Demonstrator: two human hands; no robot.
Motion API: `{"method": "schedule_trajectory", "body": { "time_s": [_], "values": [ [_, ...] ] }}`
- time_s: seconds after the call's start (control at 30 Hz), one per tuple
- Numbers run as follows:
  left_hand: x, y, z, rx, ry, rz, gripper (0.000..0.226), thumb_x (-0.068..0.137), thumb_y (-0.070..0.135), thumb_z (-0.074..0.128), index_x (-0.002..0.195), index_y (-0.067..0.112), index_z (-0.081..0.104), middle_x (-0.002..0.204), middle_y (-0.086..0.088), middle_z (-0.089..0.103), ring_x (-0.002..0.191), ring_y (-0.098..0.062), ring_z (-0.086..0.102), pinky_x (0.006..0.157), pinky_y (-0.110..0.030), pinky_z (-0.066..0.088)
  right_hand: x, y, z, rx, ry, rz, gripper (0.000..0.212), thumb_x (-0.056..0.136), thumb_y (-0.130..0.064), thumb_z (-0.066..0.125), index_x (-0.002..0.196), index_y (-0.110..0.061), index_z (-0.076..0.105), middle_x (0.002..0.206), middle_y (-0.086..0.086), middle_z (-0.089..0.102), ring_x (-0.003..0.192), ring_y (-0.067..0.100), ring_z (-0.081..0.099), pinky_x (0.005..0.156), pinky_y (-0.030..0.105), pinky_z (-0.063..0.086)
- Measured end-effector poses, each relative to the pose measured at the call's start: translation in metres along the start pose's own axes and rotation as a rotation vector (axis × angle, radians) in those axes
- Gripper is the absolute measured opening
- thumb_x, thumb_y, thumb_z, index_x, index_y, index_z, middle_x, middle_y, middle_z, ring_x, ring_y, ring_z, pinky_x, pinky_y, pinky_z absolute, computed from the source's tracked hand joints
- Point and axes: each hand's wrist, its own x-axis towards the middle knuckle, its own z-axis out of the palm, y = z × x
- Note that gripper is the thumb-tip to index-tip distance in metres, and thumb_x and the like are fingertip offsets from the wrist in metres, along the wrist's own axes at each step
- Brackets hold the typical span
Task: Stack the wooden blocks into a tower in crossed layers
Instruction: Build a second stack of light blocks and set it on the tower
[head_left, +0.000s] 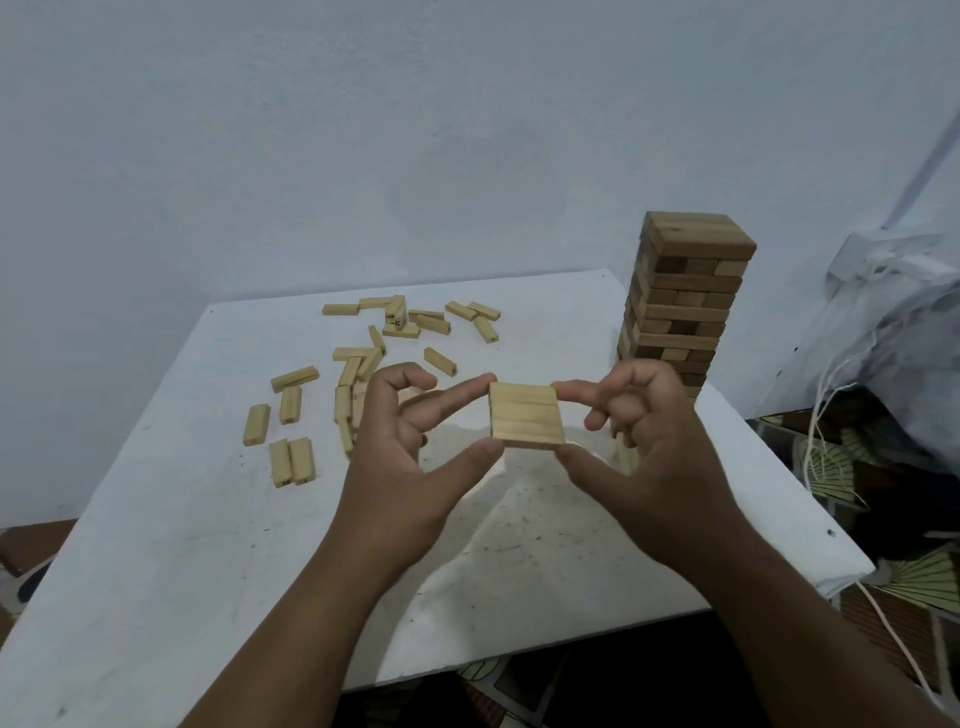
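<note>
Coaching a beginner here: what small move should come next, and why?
Probably carry the held set of blocks, pinched between left hand and right hand, right toward the tower, since its top layer looks complete and flat.

Plain pale wall (363, 130), white table (156, 571), patterned floor (909, 582), plastic bag (893, 332) at right
</note>
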Motion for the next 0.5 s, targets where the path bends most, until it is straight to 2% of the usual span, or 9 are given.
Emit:
{"method": "schedule_trajectory", "body": {
  "time_s": [0.1,0.2,0.3,0.43,0.5],
  "values": [
    [0.007,0.006,0.026,0.015,-0.031,0.002,0.049,0.084,0.014,0.075,0.109,0.029,0.036,0.115,0.027,0.069,0.121,0.006,0.05,0.102,-0.032,0.034,-0.006,0.009,-0.025,-0.035,0.048,-0.011,0.051,0.073,-0.016,0.081,0.115,-0.012,0.053,0.11,-0.043,0.056,0.097,0.005,0.058,0.079,0.011,0.046],
    [0.012,0.005,0.053,0.031,-0.08,-0.018,0.048,0.084,0.016,0.074,0.109,0.03,0.035,0.115,0.029,0.068,0.12,0.006,0.05,0.105,-0.033,0.033,-0.012,0.021,-0.047,-0.133,0.075,-0.036,0.05,0.076,-0.018,0.08,0.118,0.0,0.058,0.108,-0.055,0.042,0.099,-0.013,0.053,0.077,0.001,0.038],
    [0.015,0.003,0.075,0.024,-0.128,-0.039,0.048,0.083,0.021,0.075,0.11,0.03,0.036,0.117,0.027,0.068,0.122,0.004,0.051,0.106,-0.03,0.033,-0.019,0.034,-0.062,-0.193,0.1,-0.013,0.05,0.077,-0.019,0.08,0.12,-0.003,0.06,0.107,-0.055,0.039,0.099,-0.012,0.052,0.076,0.0,0.037],
    [0.017,-0.001,0.095,0.042,-0.171,-0.081,0.051,0.081,0.029,0.076,0.113,0.032,0.036,0.12,0.026,0.066,0.123,0.003,0.051,0.098,-0.016,0.031,-0.027,0.048,-0.071,-0.174,0.126,0.018,0.061,0.071,-0.044,0.067,0.121,-0.008,0.061,0.11,-0.045,0.041,0.099,-0.014,0.051,0.076,-0.002,0.036],
    [0.019,-0.004,0.101,0.06,-0.187,-0.109,0.054,0.078,0.036,0.076,0.114,0.033,0.035,0.122,0.025,0.066,0.123,0.0,0.051,0.094,-0.012,0.03,-0.028,0.055,-0.072,-0.171,0.125,0.042,0.064,0.07,-0.051,0.064,0.121,-0.013,0.063,0.111,-0.041,0.039,0.1,-0.012,0.051,0.077,-0.001,0.037]
  ]
}}
